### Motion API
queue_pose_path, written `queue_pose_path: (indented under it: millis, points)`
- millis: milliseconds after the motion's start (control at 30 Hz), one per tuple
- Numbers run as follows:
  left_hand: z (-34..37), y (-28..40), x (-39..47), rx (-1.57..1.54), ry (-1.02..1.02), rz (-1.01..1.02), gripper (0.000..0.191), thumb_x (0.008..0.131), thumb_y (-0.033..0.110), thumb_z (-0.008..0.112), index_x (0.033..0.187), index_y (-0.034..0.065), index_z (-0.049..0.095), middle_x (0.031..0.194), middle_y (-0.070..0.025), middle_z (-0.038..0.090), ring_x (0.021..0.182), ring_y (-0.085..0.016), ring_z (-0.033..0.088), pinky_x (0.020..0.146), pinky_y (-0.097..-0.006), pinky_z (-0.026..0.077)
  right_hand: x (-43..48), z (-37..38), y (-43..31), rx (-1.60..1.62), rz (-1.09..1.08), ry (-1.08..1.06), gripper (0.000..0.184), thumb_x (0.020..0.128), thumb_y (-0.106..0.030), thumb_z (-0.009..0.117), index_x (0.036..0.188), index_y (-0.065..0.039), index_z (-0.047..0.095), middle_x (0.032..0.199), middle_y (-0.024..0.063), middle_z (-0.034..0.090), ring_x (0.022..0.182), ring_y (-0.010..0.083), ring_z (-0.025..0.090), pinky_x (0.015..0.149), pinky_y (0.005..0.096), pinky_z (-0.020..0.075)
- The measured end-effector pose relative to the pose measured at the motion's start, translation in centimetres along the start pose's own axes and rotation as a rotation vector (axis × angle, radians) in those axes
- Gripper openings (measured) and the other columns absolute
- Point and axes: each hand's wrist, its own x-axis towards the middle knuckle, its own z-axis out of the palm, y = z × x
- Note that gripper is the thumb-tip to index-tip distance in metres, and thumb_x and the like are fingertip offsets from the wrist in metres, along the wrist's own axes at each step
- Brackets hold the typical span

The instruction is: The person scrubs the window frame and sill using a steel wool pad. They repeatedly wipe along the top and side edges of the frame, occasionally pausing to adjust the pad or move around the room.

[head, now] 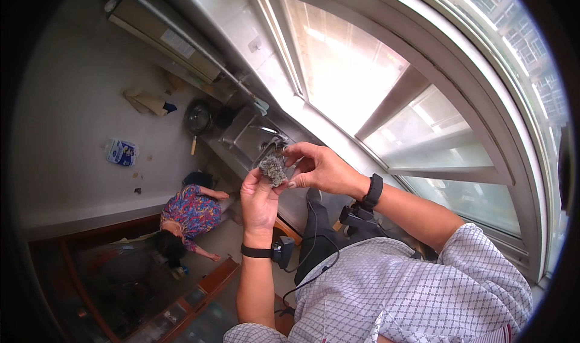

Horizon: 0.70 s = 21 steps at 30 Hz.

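Observation:
A grey steel wool scourer [273, 170] is held up over the edge of the sink, at chest height. My left hand [259, 200] grips it from below, the thumb pressed on its near side. From the right, my right hand [317, 168] has bent fingers and thumb at the scourer's right edge; its exact fingertip contact is partly hidden. Beyond the scourer lies the stainless steel sink [236, 136], its tap [267, 147] partly covered by the scourer and fingers.
A frosted window [340, 71] runs along the right. To the left, a person in a patterned top [192, 209] bends beside a wooden cabinet [217, 277]. A pan [199, 116] and a plastic pack [121, 152] hang on the wall. A cable [337, 248] crosses my lap.

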Motion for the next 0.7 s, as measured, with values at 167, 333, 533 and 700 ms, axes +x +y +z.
queue_pose_path:
  millis: [167, 333, 533, 700]
  points:
    - [2.0, -1.2, 0.0, 0.228, 0.034, 0.043, 0.01, 0.099, 0.005, 0.067, 0.107, -0.0003, 0.067, 0.105, -0.0098, 0.073, 0.088, -0.017, 0.072, 0.078, -0.0333, 0.063, -0.9, -0.1, 0.6, 0.182, -0.018, 0.036, 0.054, 0.084, -0.007, 0.085, 0.129, 0.004, 0.058, 0.106, 0.0077, 0.07, 0.093, 0.0128, 0.067, 0.082, 0.0287, 0.0562]
    - [4.9, 0.0, -0.2, 0.426, -0.041, -0.049, 0.015, 0.105, 0.013, 0.061, 0.11, -0.0017, 0.064, 0.1, -0.0124, 0.073, 0.083, -0.017, 0.072, 0.075, -0.0318, 0.063, -2.6, -2.2, -0.2, 0.482, 0.127, -0.015, 0.03, 0.091, -0.006, 0.078, 0.116, -0.004, 0.062, 0.099, 0.005, 0.072, 0.087, 0.0129, 0.069, 0.078, 0.0278, 0.0562]
    - [8.3, 1.3, -0.1, 0.329, -0.126, -0.102, 0.037, 0.111, 0.029, 0.051, 0.12, -0.0053, 0.061, 0.102, -0.0144, 0.072, 0.085, -0.02, 0.073, 0.079, -0.036, 0.064, -3.9, -3.3, -1.8, 0.75, 0.165, -0.02, 0.025, 0.092, -0.008, 0.077, 0.11, -0.006, 0.061, 0.096, 0.006, 0.072, 0.082, 0.0152, 0.07, 0.076, 0.0295, 0.0574]
    - [10.0, 1.1, 0.5, 0.418, -0.188, -0.063, 0.042, 0.111, 0.033, 0.049, 0.124, -0.0059, 0.058, 0.108, -0.0152, 0.071, 0.086, -0.021, 0.073, 0.079, -0.0359, 0.064, -4.6, -4.0, -2.4, 0.732, 0.143, 0.038, 0.025, 0.091, -0.006, 0.077, 0.11, -0.005, 0.061, 0.097, 0.0067, 0.072, 0.082, 0.0147, 0.07, 0.073, 0.0293, 0.0575]
